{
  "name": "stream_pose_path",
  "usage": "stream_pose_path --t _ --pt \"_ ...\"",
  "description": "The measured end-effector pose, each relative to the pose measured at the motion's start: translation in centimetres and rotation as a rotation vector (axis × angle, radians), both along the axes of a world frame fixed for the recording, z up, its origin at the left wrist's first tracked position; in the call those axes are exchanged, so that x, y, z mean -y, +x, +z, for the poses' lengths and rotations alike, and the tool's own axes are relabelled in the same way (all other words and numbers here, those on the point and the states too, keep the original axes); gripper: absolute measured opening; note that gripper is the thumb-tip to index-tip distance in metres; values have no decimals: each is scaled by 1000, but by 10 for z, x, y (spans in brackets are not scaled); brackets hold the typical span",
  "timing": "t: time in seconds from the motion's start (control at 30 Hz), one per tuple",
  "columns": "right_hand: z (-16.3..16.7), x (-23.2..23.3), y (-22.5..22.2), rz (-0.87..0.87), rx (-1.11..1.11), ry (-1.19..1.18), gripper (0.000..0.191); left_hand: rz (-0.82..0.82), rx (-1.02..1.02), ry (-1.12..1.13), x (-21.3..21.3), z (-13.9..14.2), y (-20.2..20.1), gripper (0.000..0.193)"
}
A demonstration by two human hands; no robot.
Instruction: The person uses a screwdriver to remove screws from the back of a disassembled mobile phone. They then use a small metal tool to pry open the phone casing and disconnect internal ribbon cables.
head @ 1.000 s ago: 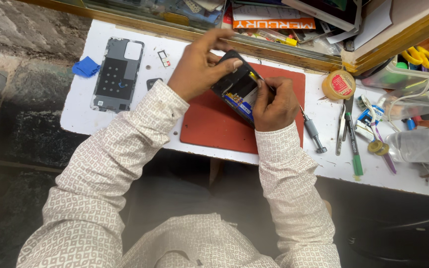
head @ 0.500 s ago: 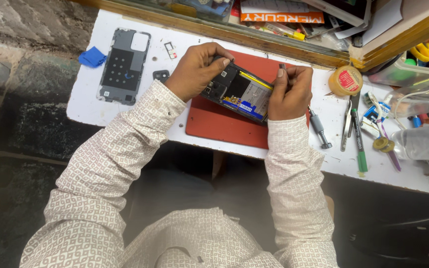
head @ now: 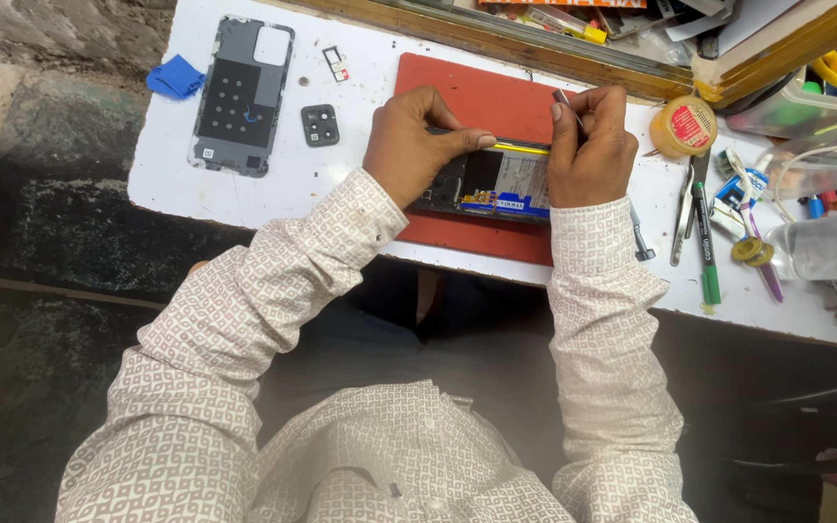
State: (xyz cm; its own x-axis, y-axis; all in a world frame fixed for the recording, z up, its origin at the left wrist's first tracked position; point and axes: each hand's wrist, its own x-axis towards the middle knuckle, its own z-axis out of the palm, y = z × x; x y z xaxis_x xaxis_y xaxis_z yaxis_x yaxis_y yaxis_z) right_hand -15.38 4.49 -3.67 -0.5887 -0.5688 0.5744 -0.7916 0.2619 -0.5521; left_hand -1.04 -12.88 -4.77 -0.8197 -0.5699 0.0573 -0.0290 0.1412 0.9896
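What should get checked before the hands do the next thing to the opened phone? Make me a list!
1. Opened phone lies flat on the red mat: ok.
2. Left hand steadies the phone: ok.
3. Right hand grips a thin metal tool: ok.
4. Tool tip placed on the right part: cannot tell, fingers hide it.
5. Back cover and camera piece set aside on the table: ok.
6. Spare tools within reach at the right: ok.

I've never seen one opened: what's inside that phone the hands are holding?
Inside the opened phone: a pale battery and blue-and-yellow parts. The left hand and right hand cover both ends, so the rest is hidden.
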Motion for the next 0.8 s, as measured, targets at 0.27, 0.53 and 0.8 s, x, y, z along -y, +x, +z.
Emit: stream_pose_path --t 0.27,0.53,0.8 --pt "-10 5 -19 -36 9 138 17 -110 -103 -176 4 -25 -6 21" --pt "-13 7 -23 -2 9 229 18 -200 -54 -52 5 -50 5 20" --pt "-18 7 -18 26 -20 128 17 -129 202 -153 -5 -15 -2 35"
